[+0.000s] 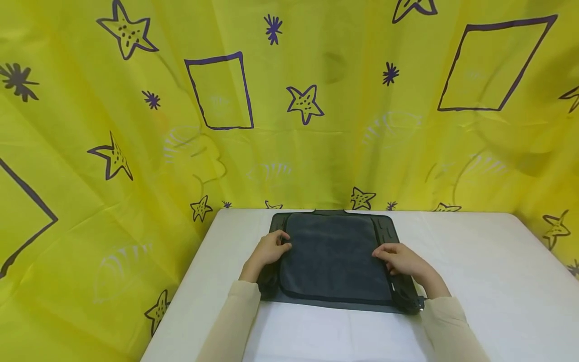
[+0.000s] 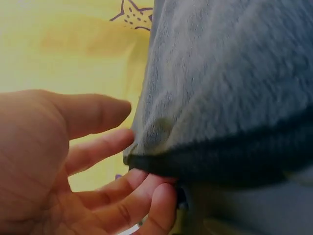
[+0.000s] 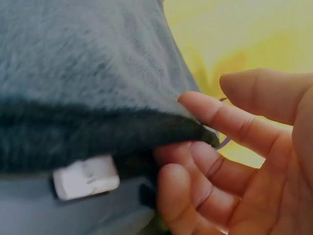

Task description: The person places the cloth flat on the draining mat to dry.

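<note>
A dark grey fleece pad [image 1: 334,256] with a darker bound edge lies over a flat black base [image 1: 334,305] on the table. At the pad's left side is my left hand [image 1: 270,248], thumb held off the cloth. In the left wrist view, its index fingertip meets the bound edge [image 2: 210,161] and other fingers reach below it. My right hand [image 1: 400,259] is at the opposite side. Its index fingertip touches the top of the edge in the right wrist view, while bent fingers sit underneath and the thumb stays apart. A white tag [image 3: 87,177] shows below that edge.
The white table [image 1: 470,261] extends on both sides of the base. A yellow curtain [image 1: 344,151] printed with stars and squares hangs behind and to the left. A strip like a handle [image 1: 329,212] sticks out at the base's far edge.
</note>
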A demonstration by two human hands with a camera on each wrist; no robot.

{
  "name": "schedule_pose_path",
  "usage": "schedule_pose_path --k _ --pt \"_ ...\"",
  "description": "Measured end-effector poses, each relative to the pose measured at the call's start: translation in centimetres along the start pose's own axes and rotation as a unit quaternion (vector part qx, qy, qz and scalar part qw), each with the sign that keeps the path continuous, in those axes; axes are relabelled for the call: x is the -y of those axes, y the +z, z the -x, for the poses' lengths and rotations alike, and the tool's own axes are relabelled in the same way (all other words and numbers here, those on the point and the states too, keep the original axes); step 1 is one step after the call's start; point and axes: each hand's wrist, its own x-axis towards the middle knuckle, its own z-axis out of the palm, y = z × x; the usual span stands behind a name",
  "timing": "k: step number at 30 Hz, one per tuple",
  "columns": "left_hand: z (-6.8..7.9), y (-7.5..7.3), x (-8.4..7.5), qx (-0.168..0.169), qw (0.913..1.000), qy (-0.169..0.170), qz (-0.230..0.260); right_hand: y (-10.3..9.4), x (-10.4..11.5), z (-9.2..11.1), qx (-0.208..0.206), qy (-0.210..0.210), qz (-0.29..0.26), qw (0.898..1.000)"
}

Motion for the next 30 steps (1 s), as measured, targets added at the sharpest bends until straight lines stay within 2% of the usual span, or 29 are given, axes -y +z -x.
schedule_pose_path --k 8,12,21,30 --pt "0.7 -0.3 0.3 -0.003 1.0000 0.007 0.000 0.1 -0.4 0.1 0.011 -0.040 0.019 0.999" --pt "0.8 -0.1 0.5 -0.004 1.0000 0.003 0.001 -0.2 -0.4 0.5 0.028 -0.036 0.017 0.999" --pt "0.8 0.5 0.7 -0.016 0.9996 0.021 -0.012 -1.1 -0.7 1.3 0.055 -0.048 0.005 0.997" --pt "0.9 1.1 1.0 -0.018 0.9994 0.024 -0.019 -1.0 -1.2 1.2 0.061 -0.052 0.008 0.997"
